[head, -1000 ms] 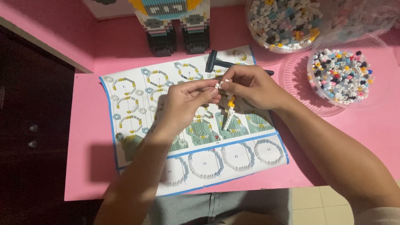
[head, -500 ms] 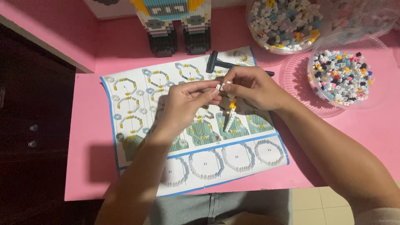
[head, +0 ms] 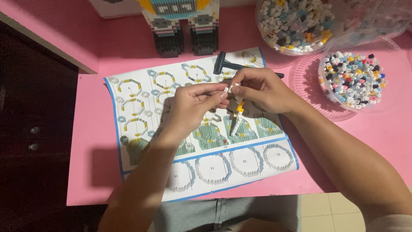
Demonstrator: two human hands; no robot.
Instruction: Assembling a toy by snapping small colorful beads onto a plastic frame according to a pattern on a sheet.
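Note:
My left hand [head: 192, 105] and my right hand [head: 259, 88] meet fingertip to fingertip above a printed instruction sheet [head: 141, 107]. Between the fingertips sits a small cluster of white mini bricks [head: 231, 88]. From my right hand hangs a thin chain of white and yellow mini bricks [head: 237, 120], dangling down over the sheet. Whether the cluster and the chain are one piece is hidden by my fingers.
A small dark hammer [head: 223, 64] lies on the sheet behind my hands. Two clear bowls of mixed mini bricks [head: 352, 77] [head: 296, 23] stand on the pink table [head: 90, 172] at the right. A built brick figure's legs [head: 184, 36] stand at the back.
My hands have barely shifted. The dangling chain has swung slightly.

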